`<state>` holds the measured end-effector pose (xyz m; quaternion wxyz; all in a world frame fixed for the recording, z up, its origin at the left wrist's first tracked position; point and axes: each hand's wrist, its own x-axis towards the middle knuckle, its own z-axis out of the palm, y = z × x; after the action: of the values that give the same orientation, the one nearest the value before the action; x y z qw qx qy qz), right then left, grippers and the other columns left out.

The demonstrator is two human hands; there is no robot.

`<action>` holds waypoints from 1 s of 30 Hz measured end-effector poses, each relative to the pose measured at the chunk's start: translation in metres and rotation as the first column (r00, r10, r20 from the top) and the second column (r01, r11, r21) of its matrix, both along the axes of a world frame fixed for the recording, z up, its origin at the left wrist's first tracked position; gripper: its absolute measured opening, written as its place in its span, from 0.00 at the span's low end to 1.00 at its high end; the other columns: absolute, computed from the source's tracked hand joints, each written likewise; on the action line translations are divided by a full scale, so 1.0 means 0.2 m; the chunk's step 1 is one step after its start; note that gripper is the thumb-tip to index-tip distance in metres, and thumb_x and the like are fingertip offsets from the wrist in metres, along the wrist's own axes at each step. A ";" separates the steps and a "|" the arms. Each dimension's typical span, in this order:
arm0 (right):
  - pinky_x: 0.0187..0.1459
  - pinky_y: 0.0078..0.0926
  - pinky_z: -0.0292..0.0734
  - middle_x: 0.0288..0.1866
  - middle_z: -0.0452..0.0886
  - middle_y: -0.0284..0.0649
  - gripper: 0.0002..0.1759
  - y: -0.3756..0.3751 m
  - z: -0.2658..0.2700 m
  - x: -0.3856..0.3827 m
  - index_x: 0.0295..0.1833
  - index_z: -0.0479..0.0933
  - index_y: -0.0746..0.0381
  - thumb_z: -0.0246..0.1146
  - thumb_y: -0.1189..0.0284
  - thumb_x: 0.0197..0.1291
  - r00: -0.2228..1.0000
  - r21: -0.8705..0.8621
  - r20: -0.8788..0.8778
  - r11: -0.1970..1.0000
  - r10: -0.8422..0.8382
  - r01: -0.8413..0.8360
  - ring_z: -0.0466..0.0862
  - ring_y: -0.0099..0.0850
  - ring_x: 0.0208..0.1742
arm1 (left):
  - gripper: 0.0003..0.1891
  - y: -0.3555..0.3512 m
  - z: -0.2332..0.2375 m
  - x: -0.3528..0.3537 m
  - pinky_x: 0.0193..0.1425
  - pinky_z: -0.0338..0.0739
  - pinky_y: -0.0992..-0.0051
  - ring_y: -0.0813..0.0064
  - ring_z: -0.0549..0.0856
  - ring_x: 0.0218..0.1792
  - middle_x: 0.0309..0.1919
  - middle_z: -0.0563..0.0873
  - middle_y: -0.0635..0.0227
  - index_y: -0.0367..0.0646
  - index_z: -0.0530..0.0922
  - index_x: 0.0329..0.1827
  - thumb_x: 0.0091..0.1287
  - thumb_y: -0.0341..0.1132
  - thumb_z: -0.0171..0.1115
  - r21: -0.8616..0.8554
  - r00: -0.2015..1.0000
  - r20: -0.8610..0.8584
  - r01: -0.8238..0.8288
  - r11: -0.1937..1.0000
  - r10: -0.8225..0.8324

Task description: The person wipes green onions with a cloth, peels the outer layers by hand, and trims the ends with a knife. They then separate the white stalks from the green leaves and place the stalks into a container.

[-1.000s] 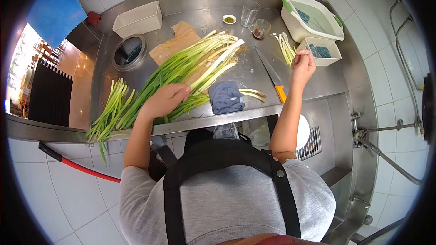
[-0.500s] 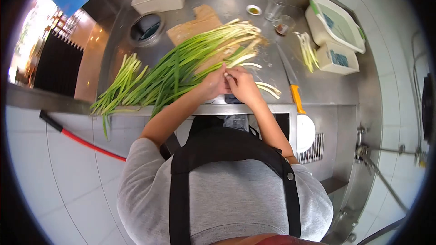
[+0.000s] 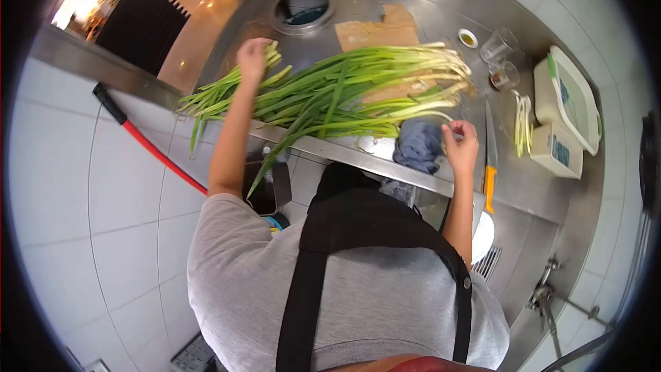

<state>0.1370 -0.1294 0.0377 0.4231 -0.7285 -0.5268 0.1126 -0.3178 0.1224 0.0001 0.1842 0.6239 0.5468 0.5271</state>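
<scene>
A long heap of spring onions (image 3: 344,89) lies across the steel counter, green tops to the left and white root ends to the right. My left hand (image 3: 252,60) reaches to a smaller pile of spring onions (image 3: 224,95) at the left, its fingers curled round the upper ends there. Low at the right, my right hand (image 3: 463,143) is beside the white end of one stalk, thumb and forefinger apart, nothing visible between them. A crumpled grey-blue bag or cloth (image 3: 418,145) lies just left of my right hand.
An orange-handled knife (image 3: 489,186) lies right of my right hand, near a few white stalks (image 3: 522,124). Beyond are glasses (image 3: 498,45), a small sauce dish (image 3: 467,38), plastic tubs (image 3: 556,150), cardboard (image 3: 379,32) and a round counter opening (image 3: 303,10). A red pole (image 3: 155,150) leans at left.
My hands were together at the middle of the heap; they have parted. The left has moved far left to the smaller pile, the right rightward. The grey-blue bundle is now uncovered. My view has shifted.
</scene>
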 end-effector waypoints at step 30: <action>0.35 0.43 0.72 0.27 0.77 0.58 0.18 -0.73 0.09 0.31 0.50 0.69 0.66 0.50 0.61 0.68 0.870 -0.202 -0.022 0.855 -0.492 0.478 0.79 0.54 0.33 | 0.11 -0.66 0.15 1.24 0.35 0.77 0.73 0.73 0.81 0.28 0.31 0.82 0.63 0.38 0.74 0.50 0.67 0.29 0.50 -0.692 0.465 0.170 0.684 0.231 -0.869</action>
<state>0.1985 -0.2754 0.0566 0.3852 -0.8701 -0.2973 0.0787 -0.0699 -0.0104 0.0300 0.5656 0.7565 0.3262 0.0373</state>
